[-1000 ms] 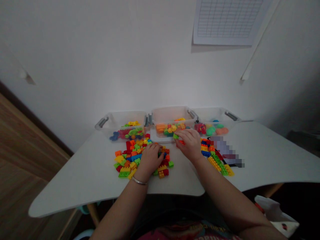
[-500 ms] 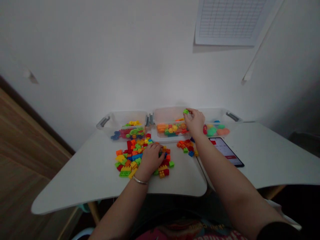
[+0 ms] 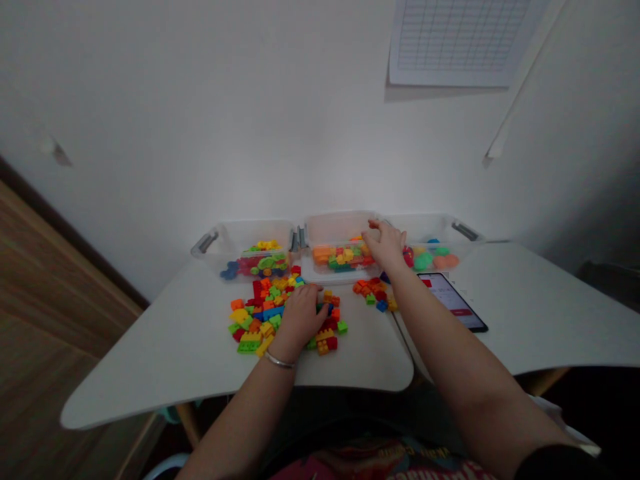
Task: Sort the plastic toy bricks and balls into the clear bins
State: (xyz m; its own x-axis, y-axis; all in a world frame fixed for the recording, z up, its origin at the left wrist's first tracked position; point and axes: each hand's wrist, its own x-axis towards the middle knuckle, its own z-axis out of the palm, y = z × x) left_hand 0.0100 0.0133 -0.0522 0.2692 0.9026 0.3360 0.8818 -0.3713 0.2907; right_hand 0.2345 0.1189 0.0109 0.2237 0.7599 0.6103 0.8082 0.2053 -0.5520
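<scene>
My left hand rests on the right part of a pile of coloured toy building blocks, with thumb and fingers apart and some blocks showing between them. Its fingertips are partly hidden, but I see nothing gripped. My right hand is raised over the right end of the middle clear plastic bin, fingers apart and holding nothing. Orange, yellow, green and red blocks lie inside that bin. A smaller cluster of mostly orange blocks sits on the table below my right hand.
The left clear bin holds mixed coloured pieces, the right bin rounded colourful ones. A phone lies on the white table beside my right forearm. A gridded paper sheet hangs on the wall behind.
My right hand held a green block over the middle bin earlier; its fingers have now parted and the block is gone from them. My left hand has stayed on the pile.
</scene>
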